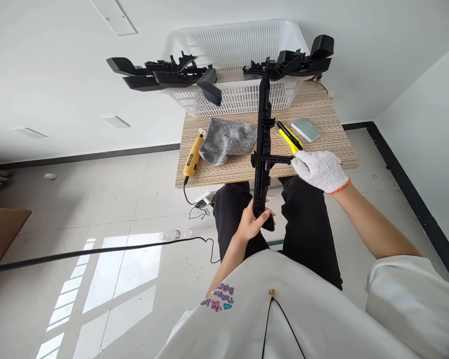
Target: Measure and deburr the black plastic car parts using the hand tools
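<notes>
A long black plastic part [262,134] stretches from above my lap up to the basket's front rim. My bare left hand [252,221] is closed round its near end, thumb across the top. A thin black arm [280,159] sticks out sideways from the part's middle. My right hand [318,169], in a white knitted glove with an orange cuff, is closed on the tip of that arm; its fingertips are partly hidden. Just beyond the glove lies a yellow and black utility knife [290,138]. Left of the part is a crumpled grey cloth [226,141].
A white plastic basket [232,97] at the table's back holds black plastic parts [164,74] overhanging its sides. On the wooden table [220,174] lie a yellow corded rotary tool [193,157] and a pale green block [306,129]. A black cable [97,250] crosses above the floor.
</notes>
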Tool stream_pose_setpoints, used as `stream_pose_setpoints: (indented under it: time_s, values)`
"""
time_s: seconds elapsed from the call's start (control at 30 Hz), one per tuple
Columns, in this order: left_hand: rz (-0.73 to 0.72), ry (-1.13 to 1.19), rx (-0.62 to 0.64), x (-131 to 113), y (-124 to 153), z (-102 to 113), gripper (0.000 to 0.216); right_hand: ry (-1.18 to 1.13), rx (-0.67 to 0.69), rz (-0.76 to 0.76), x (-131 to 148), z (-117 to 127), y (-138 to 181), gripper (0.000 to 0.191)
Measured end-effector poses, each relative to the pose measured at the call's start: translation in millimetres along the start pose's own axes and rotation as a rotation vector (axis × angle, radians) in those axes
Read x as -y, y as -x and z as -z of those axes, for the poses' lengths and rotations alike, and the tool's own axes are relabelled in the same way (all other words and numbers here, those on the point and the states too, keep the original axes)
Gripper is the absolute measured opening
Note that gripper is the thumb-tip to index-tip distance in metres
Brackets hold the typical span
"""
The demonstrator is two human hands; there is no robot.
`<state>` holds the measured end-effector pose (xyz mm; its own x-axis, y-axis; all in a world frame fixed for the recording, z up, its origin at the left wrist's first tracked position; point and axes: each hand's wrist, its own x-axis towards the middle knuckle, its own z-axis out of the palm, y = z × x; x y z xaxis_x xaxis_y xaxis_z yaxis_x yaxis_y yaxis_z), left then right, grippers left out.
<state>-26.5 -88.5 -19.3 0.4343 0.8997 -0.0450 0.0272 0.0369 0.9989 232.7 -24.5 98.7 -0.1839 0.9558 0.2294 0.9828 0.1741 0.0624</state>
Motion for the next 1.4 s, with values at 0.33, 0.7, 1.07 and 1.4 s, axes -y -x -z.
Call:
stream_pose_setpoints:
  time_s: [0.33, 0.7, 1.07, 1.4]
  values:
    - [0.006, 0.017, -0.010, -1.7, -1.0, -1.3, 0.043, 0.031, 0.016, -0.050, 2.7, 3.2, 2.4, 0.055]
    - [0.001, 0.014, -0.009, -1.4, -0.2, -1.2, 0.042, 0.048, -0.002, -0.040, 3.2, 7.3, 1.0, 0.055]
    - [0.021, -0.027, -0.001, -1.5, 0.4, -0.5, 0.044, 0.054, -0.137, -0.246, 14.6, 0.0, -1.2, 0.068]
    - [0.008, -0.046, -0.004, -1.2, 0.8, -0.3, 0.043, 0.039, -0.054, -0.266, 17.9, 8.5, -4.9, 0.068]
